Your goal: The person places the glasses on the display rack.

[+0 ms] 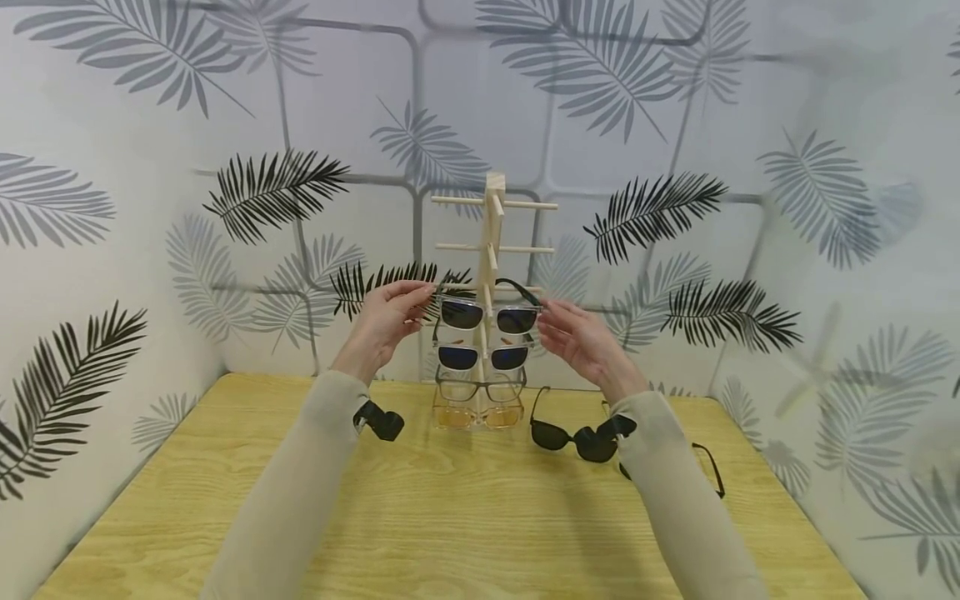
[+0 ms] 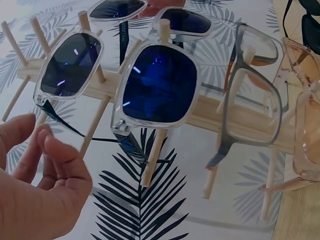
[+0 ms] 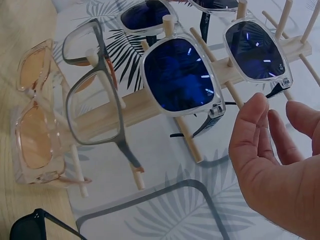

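A wooden eyewear rack [image 1: 492, 225] stands upright against the wall, with several pairs of glasses down its front. The highest pair, clear-framed sunglasses [image 1: 461, 314] with dark lenses, sits across a peg. My left hand [image 1: 386, 321] is beside its left temple arm; in the left wrist view the bent fingers [image 2: 62, 155] and thumb are apart from it. At the other side my right hand [image 1: 581, 337] is by the right temple arm. The right wrist view shows a fingertip [image 3: 257, 105] close to that arm; contact is unclear. Below hang blue-lensed sunglasses [image 2: 160, 85].
Grey-framed glasses [image 3: 95, 105] and orange-tinted glasses [image 1: 455, 417] hang lower on the rack. Black sunglasses [image 1: 551, 436] lie on the wooden table [image 1: 450, 517] at the right, with another dark pair [image 1: 712, 471] partly hidden behind my right sleeve. Bare pegs [image 1: 528, 205] stick out near the top.
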`<state>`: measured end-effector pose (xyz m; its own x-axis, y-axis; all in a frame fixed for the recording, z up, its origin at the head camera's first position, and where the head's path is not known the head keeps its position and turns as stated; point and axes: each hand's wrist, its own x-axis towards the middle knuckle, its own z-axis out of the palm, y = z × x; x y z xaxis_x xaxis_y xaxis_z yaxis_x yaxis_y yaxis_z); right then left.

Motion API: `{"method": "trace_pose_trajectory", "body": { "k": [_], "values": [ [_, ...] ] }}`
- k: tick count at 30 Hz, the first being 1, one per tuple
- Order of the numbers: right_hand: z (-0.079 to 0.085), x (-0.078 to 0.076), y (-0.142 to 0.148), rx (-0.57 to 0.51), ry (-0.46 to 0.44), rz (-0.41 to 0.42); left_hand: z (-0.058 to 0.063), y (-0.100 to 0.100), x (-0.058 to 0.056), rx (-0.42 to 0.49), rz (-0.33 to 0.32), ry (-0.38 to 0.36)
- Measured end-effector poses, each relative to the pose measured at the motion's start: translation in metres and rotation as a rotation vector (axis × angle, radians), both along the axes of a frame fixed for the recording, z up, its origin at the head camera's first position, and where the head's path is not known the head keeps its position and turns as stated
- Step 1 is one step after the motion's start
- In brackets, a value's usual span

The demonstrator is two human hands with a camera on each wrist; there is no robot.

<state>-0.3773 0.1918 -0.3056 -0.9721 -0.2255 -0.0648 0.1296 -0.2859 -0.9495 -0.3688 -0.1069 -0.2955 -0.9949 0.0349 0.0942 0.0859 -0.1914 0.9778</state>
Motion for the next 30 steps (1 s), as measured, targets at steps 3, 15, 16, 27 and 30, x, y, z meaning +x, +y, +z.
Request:
{"method": "trace_pose_trajectory", "body": {
  "k": [3,15,16,27,30],
  "values": [
    [-0.004,0.003,0.003,0.014,0.001,0.010,-0.004,-0.001,0.003,0.047,0.026,0.025],
    [-0.029,0.022,0.016,-0.014,0.026,0.064,-0.024,0.002,0.019,0.208,0.040,0.097],
    [-0.032,0.025,0.017,-0.016,0.023,0.070,-0.026,0.003,0.021,0.224,0.044,0.101],
    [-0.060,0.050,0.034,0.072,0.016,0.098,-0.054,0.027,0.044,0.264,0.040,0.125],
    [-0.063,0.056,0.043,0.062,0.012,0.101,-0.061,0.036,0.050,0.256,0.031,0.131]
  ]
}}
